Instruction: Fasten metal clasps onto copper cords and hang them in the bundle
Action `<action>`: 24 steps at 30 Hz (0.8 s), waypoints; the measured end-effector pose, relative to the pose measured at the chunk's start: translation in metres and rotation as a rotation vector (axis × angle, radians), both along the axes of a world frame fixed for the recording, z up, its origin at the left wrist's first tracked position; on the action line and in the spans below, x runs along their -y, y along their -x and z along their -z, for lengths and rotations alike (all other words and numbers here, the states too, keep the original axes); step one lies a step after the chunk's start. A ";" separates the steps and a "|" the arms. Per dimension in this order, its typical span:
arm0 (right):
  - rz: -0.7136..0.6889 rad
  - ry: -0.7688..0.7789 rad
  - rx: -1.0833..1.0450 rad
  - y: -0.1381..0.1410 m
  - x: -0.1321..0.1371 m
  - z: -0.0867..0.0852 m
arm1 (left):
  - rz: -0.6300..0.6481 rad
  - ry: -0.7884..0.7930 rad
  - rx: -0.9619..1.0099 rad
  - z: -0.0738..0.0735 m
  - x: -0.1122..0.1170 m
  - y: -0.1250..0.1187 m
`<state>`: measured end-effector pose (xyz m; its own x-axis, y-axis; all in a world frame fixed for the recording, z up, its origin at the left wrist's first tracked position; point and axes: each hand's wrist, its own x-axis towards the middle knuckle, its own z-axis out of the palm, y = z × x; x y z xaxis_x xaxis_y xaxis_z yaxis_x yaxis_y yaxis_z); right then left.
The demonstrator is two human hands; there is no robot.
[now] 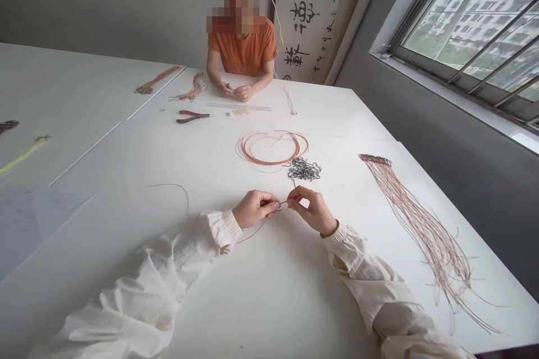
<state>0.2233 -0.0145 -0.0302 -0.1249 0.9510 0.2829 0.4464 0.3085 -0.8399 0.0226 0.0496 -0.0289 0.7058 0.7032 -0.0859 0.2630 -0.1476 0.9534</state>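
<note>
My left hand [254, 208] and my right hand [310, 211] meet over the white table [261, 291], both in cream sleeves. Each pinches one end of a short stretch of thin brown cord [251, 231] between thumb and fingers. The cord trails back under my left wrist and curves away to the left. A small dark piece sits between my fingertips, too small to name. Just beyond my right hand lies a heap of small dark metal rings [304, 169].
A coil of copper-coloured cord [273, 147] lies past the rings. A long bundle of finished cords [421, 224] fans out at the right. Red-handled pliers [191, 116] and a ruler [238, 106] lie near a person in orange [242, 50] opposite.
</note>
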 end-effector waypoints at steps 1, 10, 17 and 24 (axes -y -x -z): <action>0.000 0.005 -0.001 0.000 0.000 0.000 | -0.003 0.004 0.006 0.000 0.000 0.000; -0.030 0.034 -0.047 -0.001 0.001 -0.003 | -0.051 -0.034 0.036 -0.001 0.004 -0.001; -0.173 0.451 -0.631 0.007 0.001 0.000 | -0.172 -0.295 0.091 -0.015 0.014 -0.003; -0.431 0.739 -0.898 0.045 0.010 0.012 | -0.161 -0.582 0.150 -0.038 0.042 -0.009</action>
<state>0.1786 -0.0247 -0.0417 -0.5063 0.8481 -0.1562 -0.3971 -0.3901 -0.8308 0.0316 0.0077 0.0088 0.5620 0.7035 0.4350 0.1946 -0.6236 0.7571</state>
